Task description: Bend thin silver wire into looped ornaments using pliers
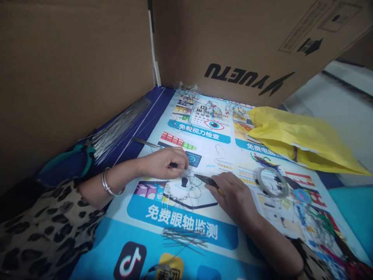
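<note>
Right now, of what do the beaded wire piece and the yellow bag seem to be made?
Beaded wire piece: thin, silvery loops, probably metal; shiny, pale beads, perhaps plastic or glass.
Yellow bag: matte, creased surface, perhaps paper or nonwoven fabric.

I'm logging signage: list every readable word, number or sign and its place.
"YUETU", upside down, on the cardboard.
"免费视力检查", on the poster.
"免费眼轴监测", poster.
"免费电", poster; rest blurred beside the yellow bag.
Musical-note logo, poster.
Arrow, cardboard.
Other print: tiny, blurred or covered.
</note>
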`<state>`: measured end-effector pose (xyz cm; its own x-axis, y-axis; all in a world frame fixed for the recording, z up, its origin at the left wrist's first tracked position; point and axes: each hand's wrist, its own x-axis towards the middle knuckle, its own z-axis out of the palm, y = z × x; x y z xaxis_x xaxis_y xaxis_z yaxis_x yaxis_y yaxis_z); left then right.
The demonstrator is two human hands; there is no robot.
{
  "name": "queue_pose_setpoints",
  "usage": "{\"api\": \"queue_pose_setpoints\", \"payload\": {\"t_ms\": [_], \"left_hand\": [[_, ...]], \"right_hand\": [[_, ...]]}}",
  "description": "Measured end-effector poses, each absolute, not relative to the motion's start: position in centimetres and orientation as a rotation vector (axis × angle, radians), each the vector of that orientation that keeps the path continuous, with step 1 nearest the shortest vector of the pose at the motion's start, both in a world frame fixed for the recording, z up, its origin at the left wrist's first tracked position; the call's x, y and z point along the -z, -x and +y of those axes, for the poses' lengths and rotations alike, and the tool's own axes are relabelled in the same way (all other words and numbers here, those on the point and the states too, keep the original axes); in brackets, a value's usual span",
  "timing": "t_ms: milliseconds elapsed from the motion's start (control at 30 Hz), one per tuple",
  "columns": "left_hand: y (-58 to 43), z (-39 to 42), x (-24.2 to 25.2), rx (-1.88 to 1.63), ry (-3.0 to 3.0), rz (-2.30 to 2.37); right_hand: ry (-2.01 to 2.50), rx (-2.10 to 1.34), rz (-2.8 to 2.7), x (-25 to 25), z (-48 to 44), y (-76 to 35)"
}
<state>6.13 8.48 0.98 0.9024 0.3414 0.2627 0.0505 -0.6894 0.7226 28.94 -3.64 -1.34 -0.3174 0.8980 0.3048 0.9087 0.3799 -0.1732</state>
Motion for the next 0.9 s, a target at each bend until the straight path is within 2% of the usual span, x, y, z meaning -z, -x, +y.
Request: {"api": "queue_pose_setpoints", "payload": {"t_ms": [367,600,900], "left_hand": [[-7.1,6.8,0.6,-0.634,-2.316,0.514],[-7.1,5.2,0.3,-0.541,-2.158,0.815],[-6.2,7.0,-1.2,-0.297,-2.127,0.412]], "right_hand": [[1.586,0.144,-2.299,1.4,-3.8,-29.1],[1.603,0.283,-2.325,1.1,-4.5,-29.9],[1.619,0.316,-2.366,1.1,-4.4,-30.1]]}}
